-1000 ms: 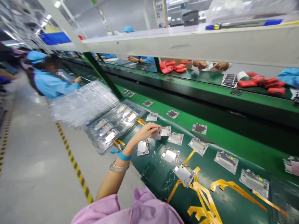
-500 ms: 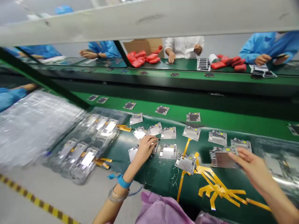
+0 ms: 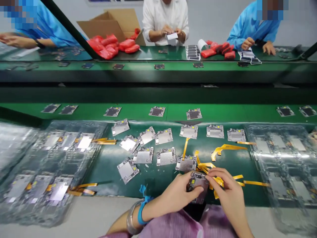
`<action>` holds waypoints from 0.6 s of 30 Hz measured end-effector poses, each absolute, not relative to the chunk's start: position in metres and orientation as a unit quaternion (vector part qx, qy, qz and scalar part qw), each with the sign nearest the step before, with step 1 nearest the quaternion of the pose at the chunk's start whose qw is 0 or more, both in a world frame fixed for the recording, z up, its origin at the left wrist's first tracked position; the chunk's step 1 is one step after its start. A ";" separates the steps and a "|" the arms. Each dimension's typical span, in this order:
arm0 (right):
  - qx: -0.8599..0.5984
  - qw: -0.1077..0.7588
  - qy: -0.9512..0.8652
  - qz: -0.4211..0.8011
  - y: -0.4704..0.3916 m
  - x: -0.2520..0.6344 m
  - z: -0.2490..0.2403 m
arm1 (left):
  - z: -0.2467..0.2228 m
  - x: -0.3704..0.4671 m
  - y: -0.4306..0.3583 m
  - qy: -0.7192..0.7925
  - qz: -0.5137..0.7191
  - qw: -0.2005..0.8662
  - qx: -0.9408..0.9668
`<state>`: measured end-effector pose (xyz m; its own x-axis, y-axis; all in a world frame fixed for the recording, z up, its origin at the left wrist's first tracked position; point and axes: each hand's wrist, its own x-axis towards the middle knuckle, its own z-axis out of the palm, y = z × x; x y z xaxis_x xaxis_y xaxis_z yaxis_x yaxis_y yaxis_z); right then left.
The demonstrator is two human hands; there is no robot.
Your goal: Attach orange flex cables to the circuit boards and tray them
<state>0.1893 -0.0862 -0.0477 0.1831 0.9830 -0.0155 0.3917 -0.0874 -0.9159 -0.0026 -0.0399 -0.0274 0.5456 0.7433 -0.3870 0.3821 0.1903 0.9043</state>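
Near the table's front edge, my left hand (image 3: 182, 191) holds a circuit board (image 3: 198, 185) between thumb and fingers. The fingers of my right hand (image 3: 224, 183) are pinched together at the board's right edge, beside the pile of orange flex cables (image 3: 205, 167); what they pinch is too small to make out. Silver-plated boards lie in loose rows on the green table (image 3: 106, 172) beyond my hands, one of them (image 3: 187, 163) just behind the held board.
Clear plastic trays with boards stand at the left (image 3: 81, 165) and right (image 3: 262, 165). Behind the table runs a green belt (image 3: 223, 112) with spaced boards. Across it, people work beside red bundles (image 3: 106, 46) and a cardboard box (image 3: 123, 23).
The view has swung right. My left hand has left the boards on the table and now grips the board my right hand held. My right hand has moved inward to that board's edge.
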 end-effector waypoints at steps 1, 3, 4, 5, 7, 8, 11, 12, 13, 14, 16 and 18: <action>-0.643 0.410 -0.540 0.356 -0.087 0.191 -0.048 | -0.029 -0.002 -0.041 0.460 0.134 0.616 0.625; -0.637 0.399 -0.552 0.361 -0.087 0.194 -0.048 | -0.028 -0.001 -0.040 0.469 0.123 0.603 0.634; -0.632 0.394 -0.559 0.363 -0.086 0.196 -0.047 | -0.026 0.000 -0.039 0.469 0.118 0.598 0.639; -0.626 0.391 -0.568 0.364 -0.085 0.197 -0.047 | -0.024 0.001 -0.038 0.468 0.112 0.595 0.644; -0.614 0.381 -0.590 0.360 -0.083 0.200 -0.045 | -0.020 0.004 -0.036 0.458 0.101 0.594 0.654; -0.607 0.375 -0.603 0.356 -0.082 0.200 -0.045 | -0.018 0.006 -0.035 0.451 0.096 0.595 0.658; -0.592 0.355 -0.637 0.343 -0.085 0.199 -0.048 | -0.018 0.013 -0.033 0.445 0.082 0.590 0.668; -0.593 0.353 -0.644 0.330 -0.087 0.197 -0.050 | -0.020 0.015 -0.032 0.450 0.083 0.591 0.665; -0.592 0.353 -0.652 0.314 -0.089 0.197 -0.053 | -0.023 0.016 -0.031 0.455 0.089 0.597 0.655; -0.591 0.355 -0.661 0.298 -0.090 0.198 -0.057 | -0.026 0.017 -0.029 0.460 0.100 0.611 0.636; -0.586 0.356 -0.674 0.275 -0.087 0.206 -0.064 | -0.034 0.014 -0.023 0.467 0.126 0.666 0.568; -0.583 0.340 -0.690 0.260 -0.073 0.224 -0.070 | -0.039 0.007 -0.014 0.467 0.145 0.724 0.485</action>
